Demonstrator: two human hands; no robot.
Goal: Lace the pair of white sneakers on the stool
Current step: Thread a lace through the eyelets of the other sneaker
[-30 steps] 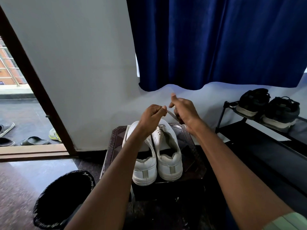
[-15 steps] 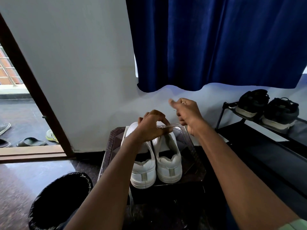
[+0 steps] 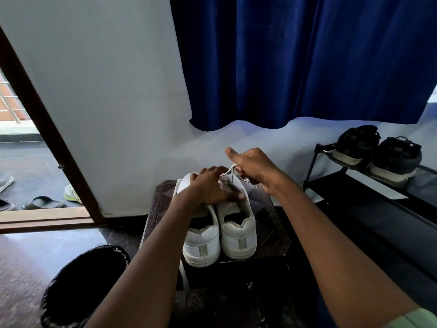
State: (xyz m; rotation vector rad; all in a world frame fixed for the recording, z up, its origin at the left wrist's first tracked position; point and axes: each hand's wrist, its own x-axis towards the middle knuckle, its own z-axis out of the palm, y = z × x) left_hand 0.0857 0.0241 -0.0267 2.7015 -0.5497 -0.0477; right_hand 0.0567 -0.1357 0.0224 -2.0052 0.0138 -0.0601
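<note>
A pair of white sneakers, the left sneaker (image 3: 201,242) and right sneaker (image 3: 238,230), is being kept side by side, heels toward the camera, on a dark patterned stool (image 3: 272,223). The right sneaker's tongue area is being pressed down by the left hand (image 3: 210,188), its fingers laid flat. A white lace (image 3: 229,172) rising from that sneaker is being pinched by the curled right hand (image 3: 254,165), thumb raised. A black-lined bin (image 3: 82,285) is being left standing beside the stool.

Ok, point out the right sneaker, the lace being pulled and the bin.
right sneaker (image 3: 239,235): head view, heel.
lace (image 3: 227,171): head view, taut stretch below right hand.
bin (image 3: 78,287): head view, black liner.
</note>
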